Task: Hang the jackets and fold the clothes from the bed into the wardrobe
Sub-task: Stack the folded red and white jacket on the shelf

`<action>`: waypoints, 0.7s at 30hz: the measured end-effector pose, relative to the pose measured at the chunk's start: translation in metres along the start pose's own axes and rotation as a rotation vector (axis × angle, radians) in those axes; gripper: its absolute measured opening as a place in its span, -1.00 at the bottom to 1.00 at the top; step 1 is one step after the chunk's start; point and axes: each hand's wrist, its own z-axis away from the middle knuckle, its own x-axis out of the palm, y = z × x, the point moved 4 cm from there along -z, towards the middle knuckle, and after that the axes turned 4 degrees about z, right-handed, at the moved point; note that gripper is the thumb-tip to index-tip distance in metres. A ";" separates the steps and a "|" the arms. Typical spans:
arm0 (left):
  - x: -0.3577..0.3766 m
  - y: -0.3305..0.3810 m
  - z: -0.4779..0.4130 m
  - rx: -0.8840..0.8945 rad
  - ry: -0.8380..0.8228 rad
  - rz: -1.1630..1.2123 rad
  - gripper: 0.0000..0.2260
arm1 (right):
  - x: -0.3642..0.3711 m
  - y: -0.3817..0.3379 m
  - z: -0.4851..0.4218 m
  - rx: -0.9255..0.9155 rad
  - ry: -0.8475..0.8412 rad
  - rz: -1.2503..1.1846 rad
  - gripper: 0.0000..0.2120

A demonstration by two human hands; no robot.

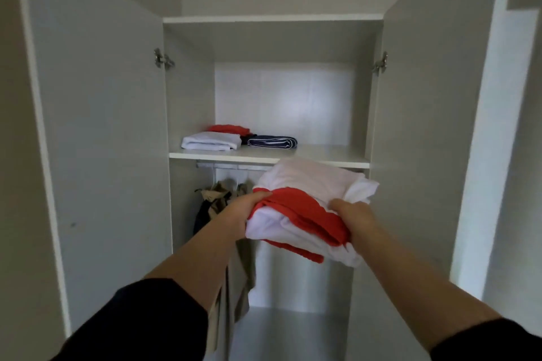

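Note:
I stand before the open wardrobe and hold a folded white and red garment (305, 208) just below its middle shelf (331, 155). My left hand (240, 214) grips the garment's left edge, and my right hand (352, 217) grips its right side. Three folded pieces lie on the shelf's left half: a white one (211, 141), a red one (227, 128) behind it, and a dark navy one (272, 142). Below the shelf, a beige jacket (223, 196) hangs from the rail (234, 166), with a dark garment (202, 214) beside it.
Both wardrobe doors stand wide open, the left door (99, 126) and the right door (425, 126) flanking my arms. A top shelf (272, 19) spans above. The right half of the middle shelf is bare, and the lower right compartment (296, 287) holds nothing.

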 end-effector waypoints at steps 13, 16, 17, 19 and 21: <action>-0.073 0.095 -0.226 0.145 0.255 -0.129 -0.78 | 0.111 -0.015 -0.251 -0.154 -0.054 0.081 -0.83; -0.095 0.137 -0.271 0.181 0.281 -0.260 -0.82 | 0.148 -0.025 -0.305 -0.194 -0.028 0.017 -0.80; -0.104 0.153 -0.287 0.187 0.284 -0.271 -0.83 | 0.164 -0.032 -0.323 -0.211 -0.027 -0.001 -0.78; -0.123 0.184 -0.318 0.210 0.253 -0.244 -0.82 | 0.198 -0.047 -0.359 -0.241 -0.052 -0.033 -0.74; -0.143 0.211 -0.346 0.215 0.211 -0.220 -0.84 | 0.234 -0.063 -0.394 -0.245 -0.074 -0.056 -0.71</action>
